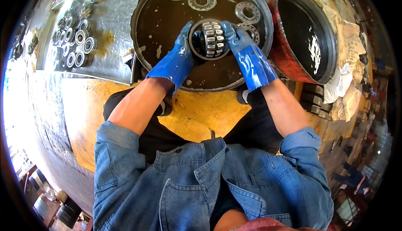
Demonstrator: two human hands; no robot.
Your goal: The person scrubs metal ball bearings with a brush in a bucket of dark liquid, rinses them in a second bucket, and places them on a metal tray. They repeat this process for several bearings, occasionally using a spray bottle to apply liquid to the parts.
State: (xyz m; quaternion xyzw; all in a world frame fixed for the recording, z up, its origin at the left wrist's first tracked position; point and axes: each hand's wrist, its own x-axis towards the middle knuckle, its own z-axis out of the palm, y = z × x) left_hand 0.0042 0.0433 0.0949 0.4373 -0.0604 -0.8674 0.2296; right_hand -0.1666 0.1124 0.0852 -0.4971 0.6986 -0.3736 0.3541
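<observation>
Between my two blue rubber gloves I hold a large roller bearing [214, 40], with its shiny rollers turned partly out of the outer ring. My left hand [183, 49] grips the ring's left side, the thumb along its edge. On the right side my right hand [239, 40] closes round the bearing. Beneath it lies a wide round metal pan [190, 84] of dark brown liquid. Several flat bearings, among them one bearing [202, 1] near the far middle, sit in the pan along its far and right sides.
On the left, a metal tray [115, 59] carries several small bearings [81, 37]. A red drum [284, 42] of dark liquid stands at the right, beside crumpled paper sacks [351, 42] and a white plastic bag [338, 83]. Yellow flooring [205, 109] shows between my legs.
</observation>
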